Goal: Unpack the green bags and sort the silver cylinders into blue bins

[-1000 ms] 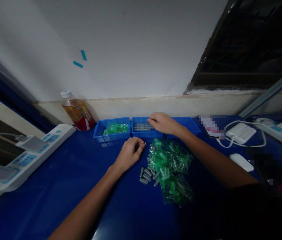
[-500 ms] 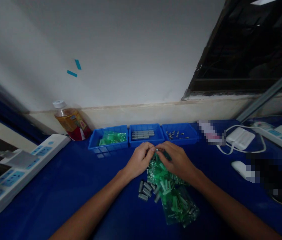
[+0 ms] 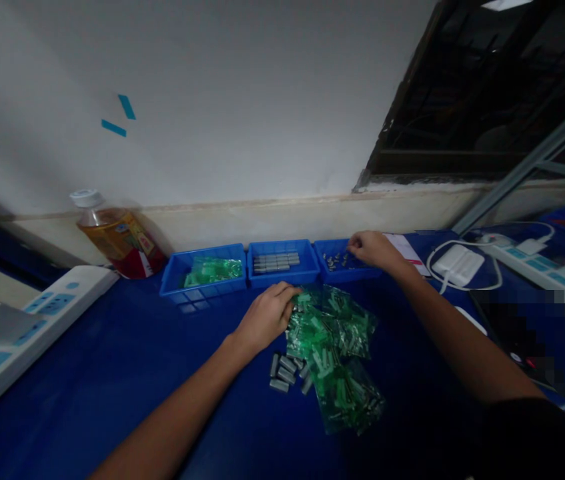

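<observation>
My left hand (image 3: 268, 312) is at the upper left edge of a pile of clear bags (image 3: 307, 333) holding green plastic plugs and screws. Its fingers are curled together, and whatever is between them is hidden. Over the right blue bin (image 3: 347, 273), my right hand (image 3: 373, 249) has its fingertips pinched down among loose screws (image 3: 333, 261); what they grip is too small to make out. Several short grey metal cylinders (image 3: 286, 375) lie left of the bags, below my left hand.
The middle blue bin (image 3: 283, 275) contains rows of metal cylinders (image 3: 276, 261). Bagged green plugs (image 3: 215, 269) fill the left blue bin (image 3: 205, 291). A drink bottle (image 3: 119, 240) and power strip (image 3: 37, 333) stand left; a white charger (image 3: 458, 265) with cables lies right.
My right hand has left my left hand and moved right and away to the right bin. My left hand stays near the bags. The view has shifted slightly right.
</observation>
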A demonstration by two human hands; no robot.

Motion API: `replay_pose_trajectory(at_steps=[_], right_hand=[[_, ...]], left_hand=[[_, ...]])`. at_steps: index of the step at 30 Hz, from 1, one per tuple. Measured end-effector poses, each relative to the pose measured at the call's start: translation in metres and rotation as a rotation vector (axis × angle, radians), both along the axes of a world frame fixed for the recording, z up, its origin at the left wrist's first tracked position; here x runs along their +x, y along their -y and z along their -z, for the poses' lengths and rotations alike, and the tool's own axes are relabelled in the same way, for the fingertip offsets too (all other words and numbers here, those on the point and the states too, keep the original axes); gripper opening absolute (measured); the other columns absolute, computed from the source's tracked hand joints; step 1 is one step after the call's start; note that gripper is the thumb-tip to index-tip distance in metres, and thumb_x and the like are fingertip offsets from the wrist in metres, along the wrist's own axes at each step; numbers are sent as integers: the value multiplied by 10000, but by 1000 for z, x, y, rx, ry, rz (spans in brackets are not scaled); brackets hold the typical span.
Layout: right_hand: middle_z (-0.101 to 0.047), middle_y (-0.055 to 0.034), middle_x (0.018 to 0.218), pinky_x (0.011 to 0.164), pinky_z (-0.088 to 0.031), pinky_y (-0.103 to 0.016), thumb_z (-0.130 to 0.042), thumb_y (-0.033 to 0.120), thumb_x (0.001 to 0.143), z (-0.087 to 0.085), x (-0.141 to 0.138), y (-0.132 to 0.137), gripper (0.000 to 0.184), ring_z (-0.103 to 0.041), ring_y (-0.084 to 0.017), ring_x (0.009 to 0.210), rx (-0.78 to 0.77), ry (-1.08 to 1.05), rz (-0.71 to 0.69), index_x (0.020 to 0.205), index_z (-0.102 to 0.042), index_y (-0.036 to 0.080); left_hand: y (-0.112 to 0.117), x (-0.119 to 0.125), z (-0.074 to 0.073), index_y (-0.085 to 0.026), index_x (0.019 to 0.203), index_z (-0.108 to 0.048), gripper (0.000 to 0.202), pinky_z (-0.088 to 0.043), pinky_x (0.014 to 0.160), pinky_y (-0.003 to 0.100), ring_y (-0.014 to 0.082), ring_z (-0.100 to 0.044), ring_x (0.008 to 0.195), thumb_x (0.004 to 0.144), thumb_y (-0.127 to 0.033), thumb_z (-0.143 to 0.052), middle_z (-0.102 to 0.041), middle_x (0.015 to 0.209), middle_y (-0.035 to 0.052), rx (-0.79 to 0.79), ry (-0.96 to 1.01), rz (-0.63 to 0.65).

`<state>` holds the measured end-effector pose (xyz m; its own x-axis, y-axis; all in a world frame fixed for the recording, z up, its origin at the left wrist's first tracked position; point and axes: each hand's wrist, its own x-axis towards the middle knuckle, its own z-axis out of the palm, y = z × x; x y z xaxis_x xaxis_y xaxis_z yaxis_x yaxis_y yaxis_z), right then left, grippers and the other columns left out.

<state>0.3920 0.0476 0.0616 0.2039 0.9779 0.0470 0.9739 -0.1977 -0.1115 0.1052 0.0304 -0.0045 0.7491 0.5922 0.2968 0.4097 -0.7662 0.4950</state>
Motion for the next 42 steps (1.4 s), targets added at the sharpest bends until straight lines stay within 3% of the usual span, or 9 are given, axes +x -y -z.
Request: replay_pose_trajectory(at_steps=[5,11,16,20,25,30,36,39,42], right_hand=[[-711,-98,804,624,-399,-240,-575,183,770,10,-13,-10,166,-639,-192,747,-42,-28,-10,836,-719,134],[-713,-62,905,677,-407,-229,-522,328,854,12,-30,-4,246,-635,-177,837,8,-74,-45,944,-714,205],[-694,-106,880,729,-397,-299,-450,342,901,9,-47,18,315,-608,-224,850,298,16,-50,927,-705,159],[-656,-71,760,715,-400,-306,-471,294,897,21,-58,55,261,-574,-196,744,540,-41,-217,858,-683,145],[-606,-40,677,669,-394,-312,-478,229,899,36,-75,85,214,-525,-164,655,674,-133,-415,798,-648,145],[-598,-37,706,659,-400,-319,-482,210,897,33,-101,99,164,-517,-169,684,670,-166,-539,946,-619,135],[-612,-96,948,770,-442,-374,-469,248,895,39,-122,110,293,-545,-224,881,585,-120,-578,1160,-518,134],[-572,-137,1074,827,-453,-382,-476,205,880,42,-122,107,327,-529,-242,988,620,-121,-590,1195,-484,117],[-587,-122,1035,852,-452,-383,-471,183,880,41,-121,103,246,-536,-235,983,680,-132,-640,1114,-522,129]], left_hand=[[-1,-1,2,-148,1074,-528,262,-483,857,359,222,-573,950,814,-158,-559,-598,994,84,-13,30,-164],[-4,-1,6,-160,1000,-538,217,-490,799,331,195,-585,871,811,-68,-483,-606,905,60,-24,37,-117],[-3,0,4,-176,1006,-537,174,-489,806,342,208,-583,905,832,-177,-553,-609,970,65,-22,56,-126],[-3,2,4,-189,1000,-529,174,-484,807,347,208,-586,903,831,-162,-558,-617,965,53,-16,26,-126],[-4,2,3,-189,977,-520,151,-481,776,322,196,-581,875,832,-151,-537,-594,914,43,-26,50,-98],[4,0,-1,-185,1021,-481,158,-481,757,308,180,-577,856,866,-156,-474,-579,933,46,26,124,-136],[6,0,-18,-168,1070,-475,190,-476,756,327,190,-574,866,882,-189,-460,-571,940,61,265,115,-115],[7,-1,-31,-152,1114,-444,243,-475,660,275,150,-581,729,880,-209,-481,-582,835,32,169,187,-59],[18,-4,-36,-148,1140,-411,292,-459,583,231,125,-573,661,878,-245,-494,-575,797,18,27,309,-22]])
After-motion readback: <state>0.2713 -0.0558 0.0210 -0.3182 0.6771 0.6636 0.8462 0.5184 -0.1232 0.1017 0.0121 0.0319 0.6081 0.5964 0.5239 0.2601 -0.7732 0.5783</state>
